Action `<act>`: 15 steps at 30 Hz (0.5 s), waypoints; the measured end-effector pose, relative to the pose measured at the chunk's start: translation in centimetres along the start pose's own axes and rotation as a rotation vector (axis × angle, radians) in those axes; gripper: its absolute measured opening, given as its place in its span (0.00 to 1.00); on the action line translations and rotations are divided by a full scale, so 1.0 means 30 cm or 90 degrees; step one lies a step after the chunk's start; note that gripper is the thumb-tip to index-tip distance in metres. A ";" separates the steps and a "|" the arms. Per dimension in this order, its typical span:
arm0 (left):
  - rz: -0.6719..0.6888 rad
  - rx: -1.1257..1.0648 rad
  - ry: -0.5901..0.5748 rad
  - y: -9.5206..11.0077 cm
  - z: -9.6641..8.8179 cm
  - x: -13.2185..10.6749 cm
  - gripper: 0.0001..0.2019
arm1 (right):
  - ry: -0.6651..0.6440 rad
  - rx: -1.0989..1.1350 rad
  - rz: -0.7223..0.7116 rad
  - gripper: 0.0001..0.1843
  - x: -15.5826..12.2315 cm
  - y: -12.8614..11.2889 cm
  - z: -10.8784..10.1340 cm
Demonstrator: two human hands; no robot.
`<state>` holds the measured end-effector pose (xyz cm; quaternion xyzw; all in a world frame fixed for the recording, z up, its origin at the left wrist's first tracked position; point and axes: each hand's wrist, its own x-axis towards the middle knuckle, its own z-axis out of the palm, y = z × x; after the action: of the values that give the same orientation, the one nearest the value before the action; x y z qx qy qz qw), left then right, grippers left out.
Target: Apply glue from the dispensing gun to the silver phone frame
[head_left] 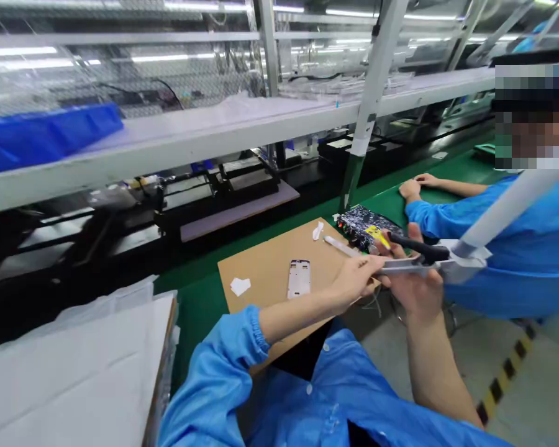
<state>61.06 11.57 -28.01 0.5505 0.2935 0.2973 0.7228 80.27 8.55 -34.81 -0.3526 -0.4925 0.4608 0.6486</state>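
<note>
In the head view my right hand [419,288] is wrapped from below round a pale grey device with a thick white tube [512,208] and a black handle-like part [422,247]. The device's exact kind is unclear. My left hand [358,278] pinches the thin front end of the same device, its fingertips closed. On a brown board [261,261] before me lies a flat phone middle frame [299,280], apart from both hands. A slim white strip [339,246] lies just beyond my left hand. Beside it sits a dark patterned box [368,223] with a yellow label.
Small white scraps [240,286] lie on the board. White sheets [74,366] are stacked at the left. A shelf [223,133] with a blue bin [51,133] crosses above the green bench [193,273]. A co-worker's blue sleeve [466,208] is at the right.
</note>
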 end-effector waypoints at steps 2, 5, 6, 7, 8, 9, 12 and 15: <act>-0.045 -0.069 -0.050 -0.067 0.060 0.051 0.16 | 0.066 -0.087 -0.011 0.58 -0.052 0.017 -0.122; -0.130 -0.154 -0.131 -0.161 0.118 0.092 0.13 | 0.057 -0.305 0.045 0.71 -0.122 0.045 -0.246; -0.159 -0.175 -0.159 -0.190 0.127 0.095 0.12 | 0.042 -0.354 0.058 0.69 -0.142 0.051 -0.262; -0.186 -0.192 -0.185 -0.218 0.131 0.095 0.12 | 0.034 -0.375 0.056 0.66 -0.159 0.054 -0.265; -0.212 -0.202 -0.208 -0.243 0.131 0.092 0.12 | 0.045 -0.369 0.032 0.62 -0.174 0.054 -0.256; -0.236 -0.206 -0.227 -0.267 0.127 0.087 0.13 | 0.064 -0.342 0.000 0.58 -0.185 0.052 -0.238; -0.299 -0.167 -0.267 -0.318 0.092 0.070 0.20 | 0.075 -0.272 0.000 0.48 -0.189 0.035 -0.167; -0.325 -0.068 -0.263 -0.326 0.003 0.051 0.22 | 0.028 -0.261 0.082 0.42 -0.141 0.010 -0.134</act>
<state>63.17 10.55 -37.62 0.4690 0.2532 0.0035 0.8461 83.69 4.63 -37.48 -0.5181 -0.5383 0.3837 0.5428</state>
